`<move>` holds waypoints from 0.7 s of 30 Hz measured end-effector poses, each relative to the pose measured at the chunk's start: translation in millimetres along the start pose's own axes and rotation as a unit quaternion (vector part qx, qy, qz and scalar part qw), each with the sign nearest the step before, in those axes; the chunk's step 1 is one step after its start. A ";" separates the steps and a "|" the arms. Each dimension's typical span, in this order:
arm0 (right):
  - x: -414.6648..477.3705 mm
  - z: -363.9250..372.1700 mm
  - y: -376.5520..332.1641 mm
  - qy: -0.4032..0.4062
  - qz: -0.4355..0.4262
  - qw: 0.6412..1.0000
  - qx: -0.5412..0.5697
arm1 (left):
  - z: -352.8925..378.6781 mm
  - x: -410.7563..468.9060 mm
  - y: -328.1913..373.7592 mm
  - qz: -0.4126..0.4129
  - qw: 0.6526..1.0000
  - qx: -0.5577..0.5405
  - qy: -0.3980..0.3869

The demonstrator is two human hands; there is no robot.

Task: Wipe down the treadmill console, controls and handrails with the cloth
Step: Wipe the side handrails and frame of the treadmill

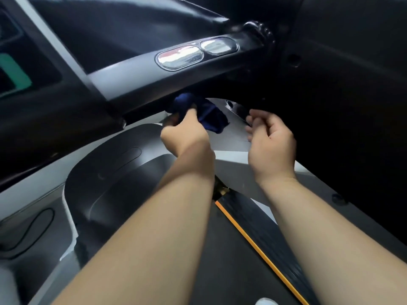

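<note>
Black ribbed side rail (262, 234) with an orange stripe lies nearest. Left hand (185, 133) grips the bunched dark-blue cloth (204, 113) directly under the black handrail bar (136, 78), whose long axis rises toward upper right. Right hand (271, 137) hangs loosely curled, holding nothing, near the cloth.

left hand (184, 130) gripping blue cloth (198, 111) under handrail (154, 78), right hand (272, 142) loosely curled

Both my bare forearms reach forward. My left hand (186, 132) pinches the cloth (210, 119); my right hand (272, 142) hovers beside it, fingers (256, 119) loosely curled, empty.
</note>
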State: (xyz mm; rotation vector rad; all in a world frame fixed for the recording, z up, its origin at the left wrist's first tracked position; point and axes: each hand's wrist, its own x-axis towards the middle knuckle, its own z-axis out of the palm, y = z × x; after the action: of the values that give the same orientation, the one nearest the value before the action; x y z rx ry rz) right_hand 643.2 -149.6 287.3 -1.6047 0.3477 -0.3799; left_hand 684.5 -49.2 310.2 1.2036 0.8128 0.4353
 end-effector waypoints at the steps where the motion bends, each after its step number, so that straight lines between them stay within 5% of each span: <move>1: -0.5 5.4 -1.1 -0.020 0.003 1.000 0.011 | -7.9 0.7 2.9 0.002 1.000 -0.017 -0.001; 5: -2.8 26.3 -13.1 -0.127 0.076 0.987 0.062 | -37.0 8.7 17.1 0.044 0.996 -0.071 -0.008; 9: -3.5 54.5 -23.1 -0.248 0.183 0.929 0.203 | -50.9 6.2 20.9 0.071 0.989 -0.052 -0.118; 13: -2.4 87.9 -21.3 -0.178 0.152 0.923 0.305 | -75.2 16.8 10.9 0.079 0.951 0.070 -0.292; 18: 3.0 104.5 -18.6 0.089 0.099 0.966 0.221 | -100.3 35.6 14.7 0.094 0.982 0.094 -0.132; 21: -6.0 111.9 -16.9 0.100 0.109 0.958 0.246 | -102.7 44.9 21.9 0.097 0.987 0.080 -0.101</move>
State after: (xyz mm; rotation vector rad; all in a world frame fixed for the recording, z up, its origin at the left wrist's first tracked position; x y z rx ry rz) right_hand 687.5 -45.7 297.4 -1.0313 0.5328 -0.4217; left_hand 639.2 55.3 302.7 1.4588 0.5664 0.4027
